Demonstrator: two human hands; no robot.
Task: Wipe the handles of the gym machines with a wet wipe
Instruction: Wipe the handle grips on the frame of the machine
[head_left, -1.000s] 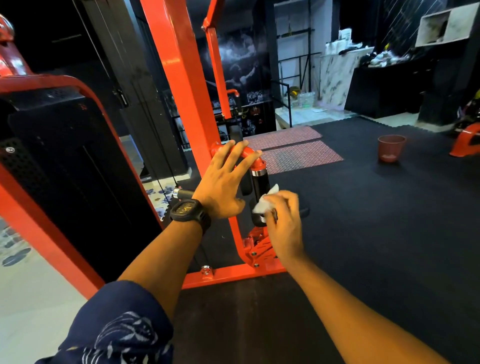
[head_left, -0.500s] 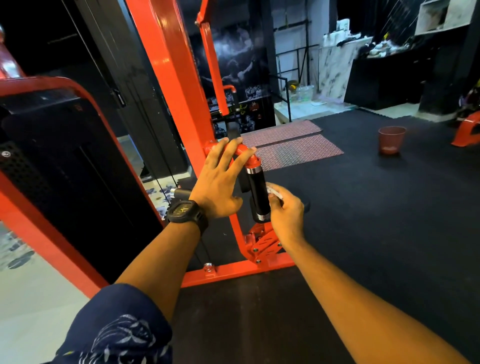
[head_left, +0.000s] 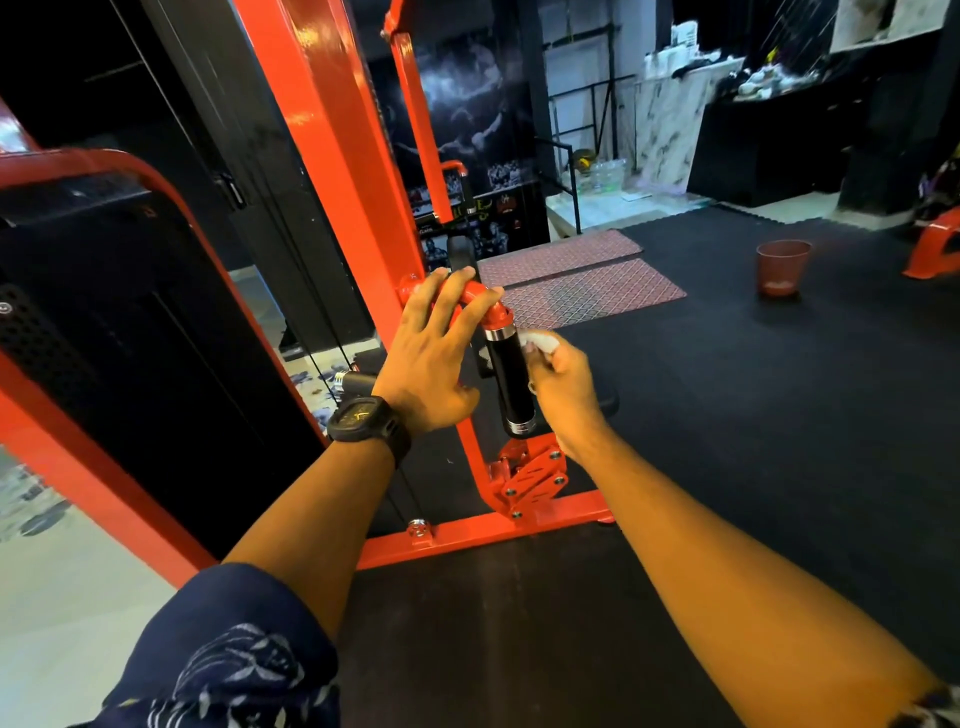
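The black cylindrical rubber-grip handle (head_left: 511, 379) hangs from the red bent steel tube (head_left: 480, 296) with its long axis running about 12 to 6 o'clock. It sits just at 9 o'clock of the right hand (head_left: 566, 397), the nearer hand, whose curled fingers pinch a crumpled white wet wipe (head_left: 540, 340) against the handle's top by the chrome collar. The left hand (head_left: 434, 358), at 10 o'clock of the handle, rests spread, nearly straight fingers over the tube. A second ago the wipe was near the handle's lower end; it has since climbed, so I judge a downward stroke is next.

glossy red metal frame (head_left: 332, 171), matt black handle grip (head_left: 511, 382), rough floor mat (head_left: 753, 415)
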